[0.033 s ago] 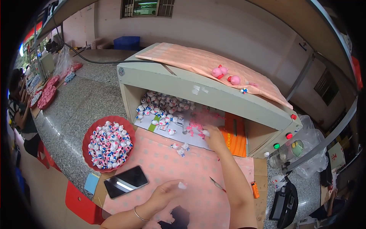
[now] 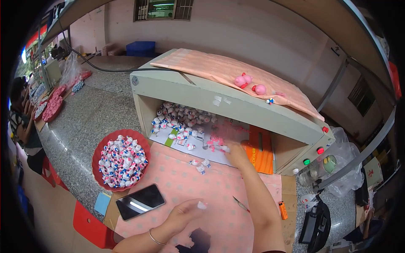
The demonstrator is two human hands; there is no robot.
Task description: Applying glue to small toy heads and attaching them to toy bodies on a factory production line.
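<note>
My left hand [image 2: 183,216] hovers low over the pink dotted cloth [image 2: 211,185] and pinches a small white piece [image 2: 202,205] at its fingertips. My right hand [image 2: 237,155] reaches to the mouth of the open grey box [image 2: 198,90], its fingers closed on a small white and pink figurine [image 2: 225,148]. Several more small figurines [image 2: 181,120] lie heaped inside the box on a white sheet, and two loose figurines [image 2: 200,165] sit on the cloth in front. A red bowl [image 2: 98,148] at the left is full of white, red and blue figurines.
A black phone [image 2: 140,201] and a blue note [image 2: 102,203] lie at the lower left. An orange carton [image 2: 260,154], a thin blade [image 2: 240,204] and an orange lighter [image 2: 282,210] sit to the right. Pink toys [image 2: 249,83] rest on the box top. Another person [image 2: 23,122] sits far left.
</note>
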